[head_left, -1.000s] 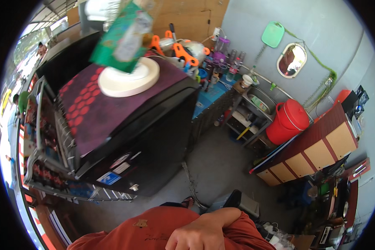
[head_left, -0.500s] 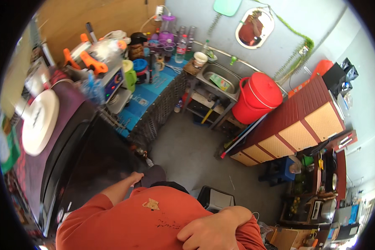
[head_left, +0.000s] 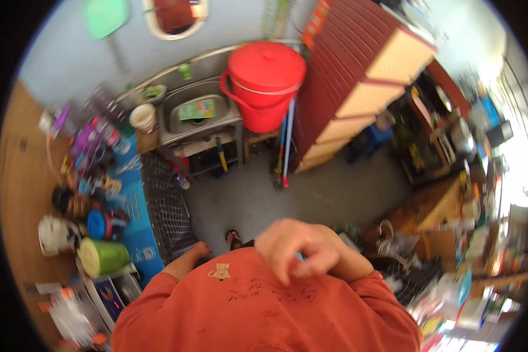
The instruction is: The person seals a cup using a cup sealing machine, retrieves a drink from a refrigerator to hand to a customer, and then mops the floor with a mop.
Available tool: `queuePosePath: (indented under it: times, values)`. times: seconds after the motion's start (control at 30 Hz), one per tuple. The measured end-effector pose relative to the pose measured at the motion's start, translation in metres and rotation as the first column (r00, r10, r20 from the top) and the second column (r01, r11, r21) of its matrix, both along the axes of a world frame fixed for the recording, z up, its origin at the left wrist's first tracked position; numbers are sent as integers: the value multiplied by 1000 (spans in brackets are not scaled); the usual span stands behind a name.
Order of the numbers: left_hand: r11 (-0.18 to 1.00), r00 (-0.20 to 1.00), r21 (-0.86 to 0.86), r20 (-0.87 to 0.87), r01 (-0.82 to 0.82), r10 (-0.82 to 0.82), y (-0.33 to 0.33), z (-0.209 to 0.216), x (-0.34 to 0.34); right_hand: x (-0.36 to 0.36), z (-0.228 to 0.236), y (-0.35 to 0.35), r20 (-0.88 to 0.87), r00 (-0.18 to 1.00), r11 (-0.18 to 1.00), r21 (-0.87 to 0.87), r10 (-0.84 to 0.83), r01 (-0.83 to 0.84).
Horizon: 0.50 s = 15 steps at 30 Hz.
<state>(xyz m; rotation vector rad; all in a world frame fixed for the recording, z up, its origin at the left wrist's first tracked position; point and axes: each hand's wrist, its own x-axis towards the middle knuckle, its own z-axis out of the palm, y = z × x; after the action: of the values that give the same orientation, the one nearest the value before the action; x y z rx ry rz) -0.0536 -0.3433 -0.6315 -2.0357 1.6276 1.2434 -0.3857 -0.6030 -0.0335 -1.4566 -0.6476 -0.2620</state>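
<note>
My right hand (head_left: 296,251) is raised in front of my orange shirt (head_left: 264,311), its fingers curled in toward the thumb. Motion smears it. A small bluish spot shows between the fingers, too unclear to name. My left hand (head_left: 202,250) hangs low at my side, near the dark checked cloth (head_left: 169,205) on the front of the blue-topped table (head_left: 136,205). Its fingers are too small and hidden to read. Beyond it, my foot in a dark sandal (head_left: 233,238) shows on the floor.
A metal sink (head_left: 173,120) holding a green packet stands ahead, beside a red lidded bucket (head_left: 264,88). Right of these rises a maroon cabinet (head_left: 349,70), with long-handled tools (head_left: 287,141) leaning against it. A green jug (head_left: 102,257) stands at left; cluttered shelves (head_left: 446,135) are at right.
The view has swung to the right, so sink, bucket and cabinet sit further left. The black fridge has left the picture. My right hand has lifted off my chest, fingers curled.
</note>
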Motion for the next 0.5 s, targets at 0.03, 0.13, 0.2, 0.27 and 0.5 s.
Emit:
queuePosePath:
  times: [0.03,0.13,0.2,0.27,0.5]
  values:
    - [998,997,55,77,18,-22,-23,0,20,-2,-29,-12,-106,977,983,-9,-184,184]
    - [993,990,-76,106,-87,94,-137,70,36,-35,-127,-36,-647,556,732,-4,-521,681]
    - [968,977,-137,24,-209,214,-177,77,52,-68,-176,-37,-641,255,498,-230,-724,836]
    - [921,938,-176,-83,-347,337,-214,75,54,-105,-212,-31,-669,56,364,-330,-741,871]
    - [603,616,323,76,729,-784,-351,36,15,-198,-293,-46,-619,-475,-23,-594,-625,804]
